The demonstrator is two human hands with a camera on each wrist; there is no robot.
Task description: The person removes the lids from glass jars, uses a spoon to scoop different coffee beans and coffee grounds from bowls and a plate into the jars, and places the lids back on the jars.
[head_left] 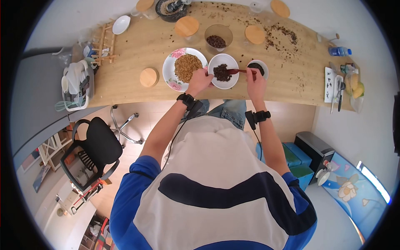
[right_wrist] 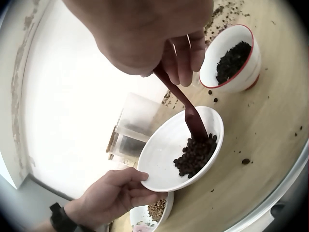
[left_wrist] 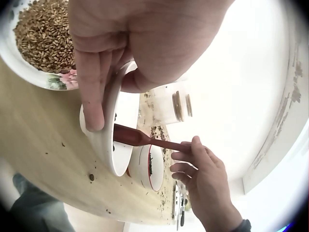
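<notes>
The left hand [head_left: 200, 82] grips the rim of a white bowl [right_wrist: 161, 150], thumb at the edge and fingers beneath. Dark beans [right_wrist: 195, 157] lie gathered to one side of this bowl, which looks tilted in the right wrist view. Pinched in the right hand [head_left: 256, 86] is the handle of a dark red scoop [left_wrist: 130, 135], its blade among the beans. Right of the bowl, below the right hand, stands a red-rimmed cup [right_wrist: 256, 63] with dark leafy bits. A flowered plate [head_left: 170, 68] of brown grain [head_left: 187, 66] sits on the left, beside the left hand.
Behind the bowl stands a clear container [head_left: 225, 31] with dark beans. Wooden-lidded jars [head_left: 186, 26], a mortar [head_left: 171, 14] and scattered bits [head_left: 283, 39] lie farther back. A wooden lid [head_left: 149, 77] is at left; a bottle [head_left: 339, 51] and a knife [head_left: 341, 96] are at right.
</notes>
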